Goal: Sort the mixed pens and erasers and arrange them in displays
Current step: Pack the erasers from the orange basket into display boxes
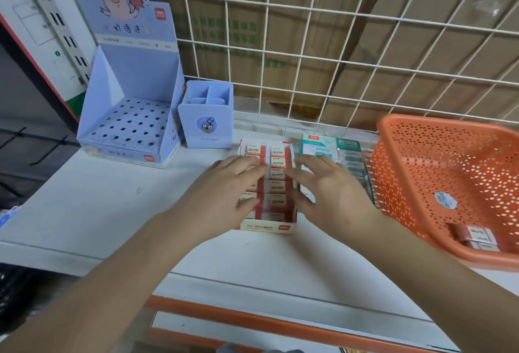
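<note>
Both hands are spread and hold nothing: the left hand [224,187] and the right hand [334,192] lie flat-fingered over the red-and-white eraser display box [266,227], one over each of its two columns. Whether the fingertips press the packs or hover just above them cannot be told. The 2B erasers [278,161] sit in that box in neat rows, sleeves up, and fill it nearly to the front wall. They look like small, light, firm blocks in slick paper sleeves that could slip off. Each is probably best pinched by its long sides, not dragged by the wrapper. The box itself looks to be thin card that would buckle if squeezed at the rim, so the safer hold is low on both side walls. Just right of the box stands a teal eraser box [320,144], also stocked. Beyond that box, further right, is an orange perforated basket [421,156] with a few loose erasers [477,236] in its near corner. Left of the box and further back stand a blue pen holder [206,125] and a blue tiered pen display [126,125] with punched holes. All of them rest on a white shelf [112,206] backed by a wire grid [309,57].
</note>
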